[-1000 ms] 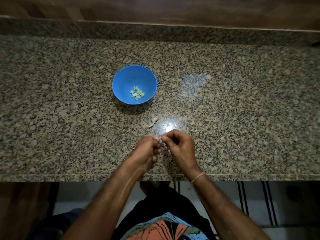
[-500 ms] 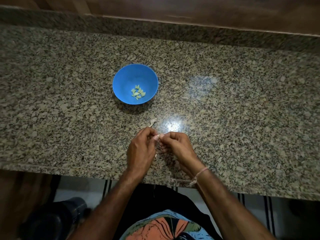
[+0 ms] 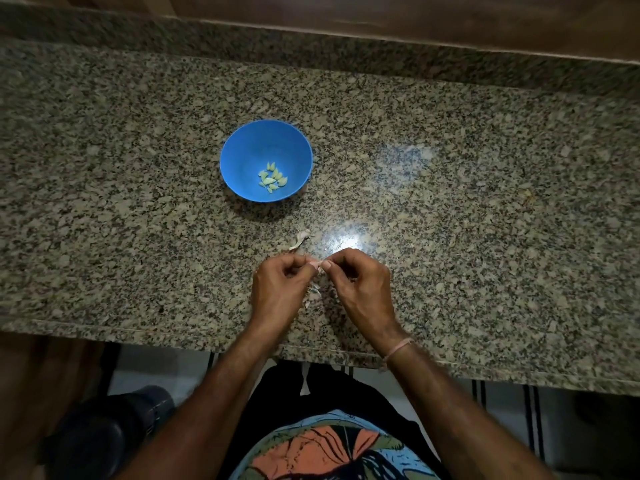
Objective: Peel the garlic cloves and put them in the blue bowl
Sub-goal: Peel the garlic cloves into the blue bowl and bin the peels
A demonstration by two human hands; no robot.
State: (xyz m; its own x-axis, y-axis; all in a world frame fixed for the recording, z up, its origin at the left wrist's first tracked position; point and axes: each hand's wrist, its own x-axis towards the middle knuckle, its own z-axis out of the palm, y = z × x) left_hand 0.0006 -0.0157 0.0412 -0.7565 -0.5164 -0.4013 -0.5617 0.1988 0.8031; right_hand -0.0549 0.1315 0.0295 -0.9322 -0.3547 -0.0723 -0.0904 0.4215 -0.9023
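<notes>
A blue bowl [image 3: 242, 147] stands on the granite counter and holds several peeled, pale green garlic cloves [image 3: 272, 178]. Nearer to me, my left hand [image 3: 277, 289] and my right hand [image 3: 360, 289] meet above the counter. Both pinch one small garlic clove [image 3: 317, 264] between their fingertips. Most of the clove is hidden by my fingers. Loose bits of skin [image 3: 313, 292] lie on the counter under my hands.
A curled piece of garlic skin [image 3: 300, 239] lies between the bowl and my hands. The granite counter [image 3: 485, 220] has a raised back ledge under wood panelling. Its front edge runs just below my wrists. A dark round object [image 3: 104, 434] sits on the floor at lower left.
Both hands have stayed together on the clove and shifted slightly, working at it with the fingertips. The camera view moved a little. The bowl has not moved.
</notes>
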